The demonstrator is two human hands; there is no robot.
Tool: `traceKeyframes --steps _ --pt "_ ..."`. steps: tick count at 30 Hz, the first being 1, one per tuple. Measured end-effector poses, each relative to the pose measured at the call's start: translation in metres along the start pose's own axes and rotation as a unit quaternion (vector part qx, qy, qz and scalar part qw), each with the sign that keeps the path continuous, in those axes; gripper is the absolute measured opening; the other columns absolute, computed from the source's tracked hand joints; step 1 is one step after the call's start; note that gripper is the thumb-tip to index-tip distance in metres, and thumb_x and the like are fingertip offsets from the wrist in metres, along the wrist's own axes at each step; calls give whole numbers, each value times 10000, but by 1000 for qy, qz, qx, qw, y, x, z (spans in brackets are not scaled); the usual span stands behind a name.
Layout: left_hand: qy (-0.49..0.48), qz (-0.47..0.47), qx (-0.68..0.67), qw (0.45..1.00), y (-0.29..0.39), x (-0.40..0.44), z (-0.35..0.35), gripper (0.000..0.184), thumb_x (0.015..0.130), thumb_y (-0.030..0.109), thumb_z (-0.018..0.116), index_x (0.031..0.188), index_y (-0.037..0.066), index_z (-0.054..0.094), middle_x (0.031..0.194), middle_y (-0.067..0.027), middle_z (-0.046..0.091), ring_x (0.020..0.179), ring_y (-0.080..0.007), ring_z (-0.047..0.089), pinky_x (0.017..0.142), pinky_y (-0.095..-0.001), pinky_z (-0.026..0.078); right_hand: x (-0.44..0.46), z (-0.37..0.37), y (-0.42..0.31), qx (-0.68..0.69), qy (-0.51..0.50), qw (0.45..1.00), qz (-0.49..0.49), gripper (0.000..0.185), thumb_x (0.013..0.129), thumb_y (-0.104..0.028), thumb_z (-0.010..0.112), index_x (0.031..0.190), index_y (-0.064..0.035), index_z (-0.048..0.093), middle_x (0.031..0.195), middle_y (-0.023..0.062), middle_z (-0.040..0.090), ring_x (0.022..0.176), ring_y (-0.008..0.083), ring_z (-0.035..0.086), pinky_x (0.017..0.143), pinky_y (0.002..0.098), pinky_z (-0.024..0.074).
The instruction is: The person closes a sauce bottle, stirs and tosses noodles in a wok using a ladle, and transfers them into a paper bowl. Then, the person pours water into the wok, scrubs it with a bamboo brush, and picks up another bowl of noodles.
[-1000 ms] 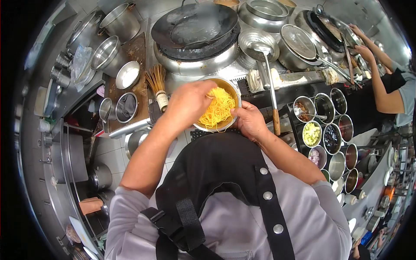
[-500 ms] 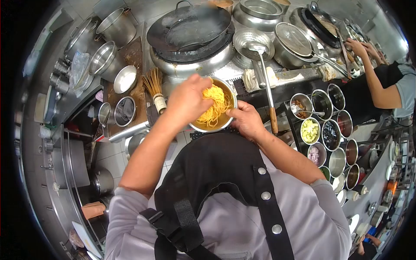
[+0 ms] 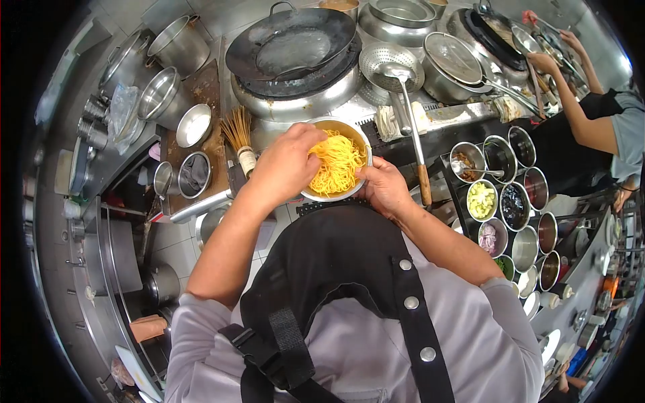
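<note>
Yellow noodles [image 3: 336, 164] lie loosely spread in a round metal bowl [image 3: 366, 144] in front of my chest. My left hand [image 3: 287, 160] reaches over the bowl's left rim, its fingers curled into the left side of the noodles; the fingertips are partly hidden among the strands. At the right, my right hand [image 3: 386, 187] grips the bowl's wall, thumb at the rim and the other fingers mostly hidden beneath. Just beyond the bowl, a dark wok [image 3: 292, 43] sits on a round burner.
A bamboo brush [image 3: 238, 131] stands left of the bowl. A long-handled ladle [image 3: 411, 127] rests across a perforated strainer [image 3: 373, 62]. Several ingredient containers, one with chopped green pieces [image 3: 481, 200], stand at right. A co-worker's arm [image 3: 571, 101] works over the far-right stove.
The noodles, bunched and partly raised at my left hand before, now spread lower and wider in the bowl. My left hand has shifted slightly. The co-worker's hands moved, with a metal ladle now visible.
</note>
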State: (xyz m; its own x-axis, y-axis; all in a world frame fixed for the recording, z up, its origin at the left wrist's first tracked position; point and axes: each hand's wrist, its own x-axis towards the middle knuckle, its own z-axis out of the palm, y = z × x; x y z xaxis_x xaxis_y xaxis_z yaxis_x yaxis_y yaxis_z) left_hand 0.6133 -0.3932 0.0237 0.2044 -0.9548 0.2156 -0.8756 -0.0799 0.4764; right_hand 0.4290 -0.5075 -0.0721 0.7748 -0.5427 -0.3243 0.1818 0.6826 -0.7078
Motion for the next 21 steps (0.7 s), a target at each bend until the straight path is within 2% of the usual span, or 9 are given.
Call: traceKeyframes --steps 1,6,8,9,14,16,18,20,21 --pt "15 28 35 999 1 -2 0 380 836 105 673 1212 56 647 1332 -182 587 1165 -366 598 1010 -456 488 0 -1 1 -13 5 1000 -5 200 937 -56 608 1131 -10 629 1052 111 704 875 207 718 720 374 620" --pt "-41 41 127 990 12 -6 21 377 818 82 675 1195 94 665 1258 -161 587 1059 -369 608 951 -446 508 -1 3 2 -41 -41 998 -23 209 925 -46 617 1124 6 650 1034 104 703 868 201 714 738 376 624" --pt "-51 14 63 997 5 1 19 351 812 79 686 1162 94 679 1196 -141 599 995 -358 619 921 -426 515 0 0 1 -83 -23 996 21 210 921 -40 614 1119 14 660 1024 98 703 872 194 710 740 373 623" --pt "-14 11 39 999 13 0 7 331 802 66 687 1133 85 688 1157 -130 605 978 -356 625 902 -417 515 1 -1 1 -82 -12 996 22 214 928 -46 603 1129 10 654 1036 100 702 884 199 710 743 369 620" --pt "31 47 41 998 20 -7 -11 398 804 54 660 1201 84 655 1094 -149 600 1011 -356 629 887 -443 524 1 -1 2 -17 -12 1000 11 258 941 -23 588 1192 25 625 1139 131 685 975 236 700 822 408 605" --pt "-86 -24 175 981 12 -11 17 413 820 49 628 1231 96 640 1105 -170 603 1041 -352 630 880 -452 530 0 -3 3 -35 -17 999 -7 263 947 -24 586 1203 19 625 1141 125 688 985 229 697 838 407 601" --pt "-85 -26 167 982 5 -9 25 412 822 41 604 1227 103 644 1081 -185 607 1013 -369 637 859 -464 530 3 -8 8 -44 -23 999 -11 263 946 -30 593 1203 12 627 1132 120 689 969 223 698 806 399 603" --pt "-67 8 102 993 -2 -6 19 355 871 97 603 1224 94 640 962 -171 583 951 -383 643 821 -470 542 2 -5 5 -54 9 998 9 216 942 -57 605 1150 -15 646 1047 91 704 876 182 709 723 354 619" --pt "-37 2 72 997 8 -6 5 401 822 67 649 1223 90 634 1041 -165 618 943 -410 642 835 -480 524 1 -1 4 -48 13 999 6 218 943 -60 604 1152 -18 646 1045 95 705 857 177 707 706 347 617"
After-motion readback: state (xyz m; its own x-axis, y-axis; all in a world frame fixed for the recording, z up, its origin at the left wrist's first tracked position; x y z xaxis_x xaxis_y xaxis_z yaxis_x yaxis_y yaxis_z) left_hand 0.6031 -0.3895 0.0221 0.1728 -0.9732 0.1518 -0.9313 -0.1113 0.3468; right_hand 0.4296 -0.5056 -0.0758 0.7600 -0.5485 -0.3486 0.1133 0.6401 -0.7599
